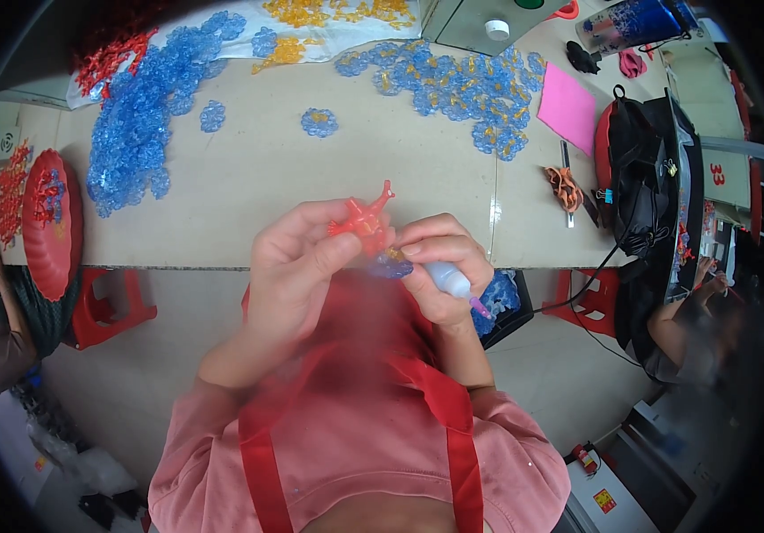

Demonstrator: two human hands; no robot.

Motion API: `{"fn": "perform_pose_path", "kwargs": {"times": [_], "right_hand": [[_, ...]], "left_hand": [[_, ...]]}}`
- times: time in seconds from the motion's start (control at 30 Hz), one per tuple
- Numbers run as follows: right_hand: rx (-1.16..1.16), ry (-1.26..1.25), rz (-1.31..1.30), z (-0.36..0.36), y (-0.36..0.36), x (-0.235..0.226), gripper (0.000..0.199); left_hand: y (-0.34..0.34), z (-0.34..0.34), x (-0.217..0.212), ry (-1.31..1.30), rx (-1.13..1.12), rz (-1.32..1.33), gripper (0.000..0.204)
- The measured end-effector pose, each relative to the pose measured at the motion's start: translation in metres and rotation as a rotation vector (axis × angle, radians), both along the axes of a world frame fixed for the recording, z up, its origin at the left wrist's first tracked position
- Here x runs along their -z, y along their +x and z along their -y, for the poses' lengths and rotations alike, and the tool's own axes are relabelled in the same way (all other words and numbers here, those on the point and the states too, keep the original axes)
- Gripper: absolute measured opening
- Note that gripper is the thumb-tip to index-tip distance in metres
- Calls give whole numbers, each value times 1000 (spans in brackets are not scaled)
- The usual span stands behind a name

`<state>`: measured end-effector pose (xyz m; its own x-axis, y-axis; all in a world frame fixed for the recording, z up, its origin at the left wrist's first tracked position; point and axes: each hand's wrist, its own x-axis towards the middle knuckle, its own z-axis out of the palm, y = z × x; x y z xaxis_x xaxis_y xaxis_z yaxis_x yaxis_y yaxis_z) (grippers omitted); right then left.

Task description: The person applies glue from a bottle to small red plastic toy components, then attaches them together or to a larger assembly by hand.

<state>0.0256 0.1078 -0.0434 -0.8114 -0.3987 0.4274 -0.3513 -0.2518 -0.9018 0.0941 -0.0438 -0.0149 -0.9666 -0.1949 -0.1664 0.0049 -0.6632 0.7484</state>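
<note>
My left hand [297, 253] pinches a translucent red plastic piece [366, 222] with several thin prongs, held up just above the table's front edge. Against its lower side sits a clear blue piece [390, 266] with a bit of yellow on it, pinched at the fingertips of my right hand [442, 262]. A small whitish squeeze bottle [447, 278] with a purple tip lies in that same right hand, its tip pointing down to the right. The fingers partly hide where the red and blue pieces meet.
A long heap of clear blue pieces [133, 124] lies left, blue pieces with yellow inserts [453, 84] at the back right. One blue-yellow piece [319, 123] sits alone mid-table. There are a red tray [51, 258], a pink sheet [567, 107], a black bag [644, 169] and red stools [111, 306].
</note>
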Motion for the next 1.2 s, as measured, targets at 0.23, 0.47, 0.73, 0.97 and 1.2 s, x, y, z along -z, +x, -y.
{"fn": "perform_pose_path", "kwargs": {"times": [0.23, 0.47, 0.73, 0.97, 1.2], "right_hand": [[46, 70, -120, 2, -2, -4, 23], [65, 106, -134, -1, 1, -8, 24], [107, 149, -223, -4, 4, -12, 22], [146, 214, -312, -3, 0, -20, 20], [106, 234, -360, 1, -5, -22, 22]], "left_hand": [[-1, 1, 0, -40, -4, 2, 25], [-1, -1, 0, -108, -18, -33, 23], [2, 2, -7, -224, 28, -27, 15], [4, 0, -9, -264, 16, -7, 11], [6, -1, -3, -185, -12, 57, 11]]}}
